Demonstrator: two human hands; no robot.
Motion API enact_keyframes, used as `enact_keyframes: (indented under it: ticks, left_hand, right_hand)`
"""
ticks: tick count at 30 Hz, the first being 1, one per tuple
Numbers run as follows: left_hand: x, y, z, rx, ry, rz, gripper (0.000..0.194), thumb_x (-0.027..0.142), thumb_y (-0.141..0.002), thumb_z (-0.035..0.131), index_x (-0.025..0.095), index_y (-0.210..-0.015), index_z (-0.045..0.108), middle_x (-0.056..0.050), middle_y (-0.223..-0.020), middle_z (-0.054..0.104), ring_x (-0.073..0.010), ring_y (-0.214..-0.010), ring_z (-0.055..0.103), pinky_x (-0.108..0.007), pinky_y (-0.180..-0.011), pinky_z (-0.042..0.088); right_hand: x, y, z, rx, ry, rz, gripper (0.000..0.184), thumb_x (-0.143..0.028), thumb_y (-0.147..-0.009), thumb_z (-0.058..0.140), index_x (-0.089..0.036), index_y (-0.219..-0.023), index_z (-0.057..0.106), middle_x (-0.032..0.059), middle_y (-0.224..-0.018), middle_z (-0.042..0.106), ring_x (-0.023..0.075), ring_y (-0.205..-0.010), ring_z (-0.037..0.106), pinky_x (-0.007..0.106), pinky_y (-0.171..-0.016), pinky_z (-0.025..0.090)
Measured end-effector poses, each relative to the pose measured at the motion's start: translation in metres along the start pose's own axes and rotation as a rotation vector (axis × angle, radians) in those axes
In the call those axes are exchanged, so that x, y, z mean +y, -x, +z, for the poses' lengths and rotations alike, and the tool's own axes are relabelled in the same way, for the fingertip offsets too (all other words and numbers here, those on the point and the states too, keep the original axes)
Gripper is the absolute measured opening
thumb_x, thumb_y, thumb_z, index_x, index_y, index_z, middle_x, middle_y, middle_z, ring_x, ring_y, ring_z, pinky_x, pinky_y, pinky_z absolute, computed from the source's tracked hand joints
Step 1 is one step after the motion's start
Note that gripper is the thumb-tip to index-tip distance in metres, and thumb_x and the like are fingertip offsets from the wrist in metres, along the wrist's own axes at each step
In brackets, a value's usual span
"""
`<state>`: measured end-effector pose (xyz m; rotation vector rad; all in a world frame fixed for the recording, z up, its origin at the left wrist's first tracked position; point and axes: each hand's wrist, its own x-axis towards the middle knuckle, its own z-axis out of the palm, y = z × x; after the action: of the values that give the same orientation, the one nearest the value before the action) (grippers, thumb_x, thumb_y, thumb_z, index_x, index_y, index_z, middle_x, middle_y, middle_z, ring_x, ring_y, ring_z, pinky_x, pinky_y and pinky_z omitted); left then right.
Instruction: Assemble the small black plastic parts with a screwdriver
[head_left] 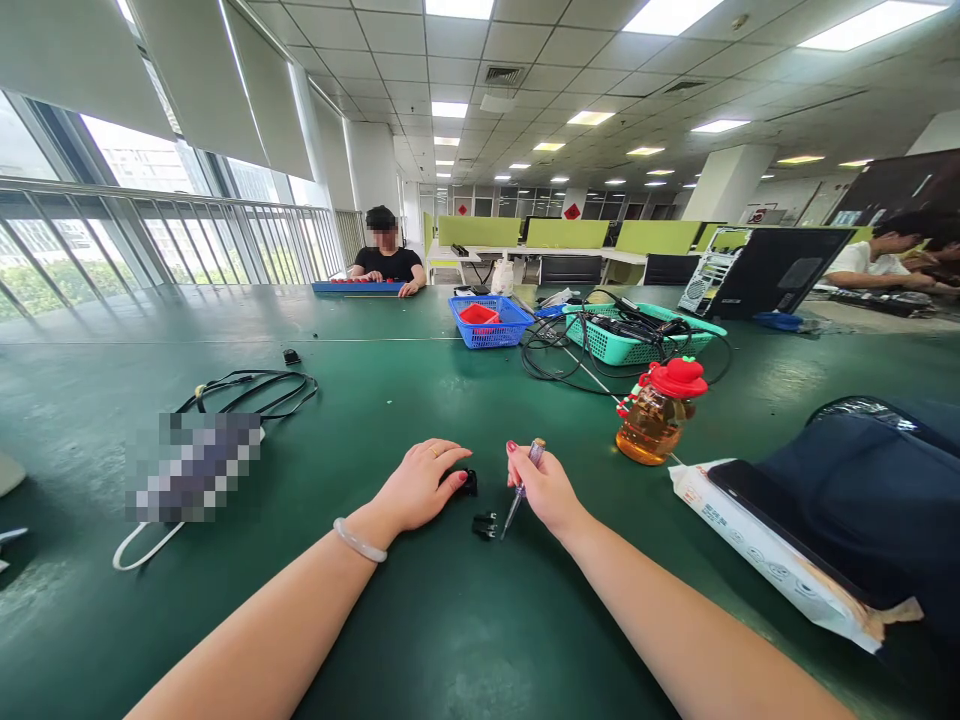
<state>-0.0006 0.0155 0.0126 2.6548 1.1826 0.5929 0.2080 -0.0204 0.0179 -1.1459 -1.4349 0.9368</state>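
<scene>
My left hand [421, 482] rests on the green table [450, 620], its fingers curled over a small black part [468, 483] that it pins down. My right hand [541, 486] is closed round a slim screwdriver [523, 487] with a clear handle, held upright and tilted, its tip pointing down at a second small black piece [484, 524] lying loose on the table between my hands. A pale bracelet [360, 541] circles my left wrist.
A drink bottle with a red lid [660, 412] stands right of my hands. A white packet with a dark phone [780, 545] and a dark bag [877, 490] lie at right. Black cables [255, 392], a blue basket [491, 322] and a teal basket [637, 335] sit farther back. A person [386, 262] sits at the far edge.
</scene>
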Motion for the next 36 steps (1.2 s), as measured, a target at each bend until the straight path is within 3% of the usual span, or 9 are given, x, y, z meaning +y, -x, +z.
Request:
enact_keyframes:
  ticks: [7, 24, 31, 36]
  left_hand:
    - [0.002, 0.004, 0.000, -0.141, 0.034, 0.093, 0.044, 0.038, -0.095, 0.045, 0.030, -0.138, 0.047, -0.006, -0.138, 0.056, -0.0246, -0.129, 0.048, -0.048, -0.111, 0.035]
    - [0.008, 0.005, -0.006, -0.168, 0.050, 0.132, 0.048, 0.042, -0.091, 0.050, 0.033, -0.138, 0.047, -0.006, -0.133, 0.058, -0.0265, -0.127, 0.048, -0.049, -0.110, 0.033]
    - [0.010, 0.005, -0.005, -0.184, -0.022, 0.171, 0.055, 0.054, -0.088, 0.053, 0.034, -0.139, 0.046, -0.007, -0.133, 0.057, -0.0296, -0.121, 0.049, -0.049, -0.104, 0.037]
    - [0.019, 0.009, -0.005, -0.176, -0.055, 0.161, 0.061, 0.063, -0.082, 0.055, 0.032, -0.135, 0.050, -0.008, -0.133, 0.055, -0.0320, -0.122, 0.048, -0.050, -0.103, 0.037]
  right_hand:
    - [0.000, 0.000, 0.001, -0.007, -0.012, 0.000, 0.062, -0.075, -0.079, 0.046, -0.022, -0.049, 0.040, -0.0022, -0.048, 0.040, 0.0124, -0.050, 0.041, 0.027, -0.051, 0.035]
    - [0.006, -0.001, 0.001, -0.002, -0.026, -0.013, 0.060, -0.074, -0.081, 0.048, -0.021, -0.052, 0.042, -0.0030, -0.050, 0.041, 0.0112, -0.048, 0.039, 0.025, -0.047, 0.032]
    - [0.003, 0.000, 0.001, -0.018, -0.013, -0.037, 0.059, -0.073, -0.081, 0.049, -0.021, -0.052, 0.045, -0.0045, -0.046, 0.037, 0.0107, -0.045, 0.037, 0.026, -0.046, 0.030]
    - [0.005, -0.001, -0.001, 0.061, -0.040, -0.024, 0.060, -0.073, -0.083, 0.047, -0.021, -0.052, 0.044, -0.0035, -0.047, 0.040, 0.0110, -0.044, 0.038, 0.027, -0.046, 0.031]
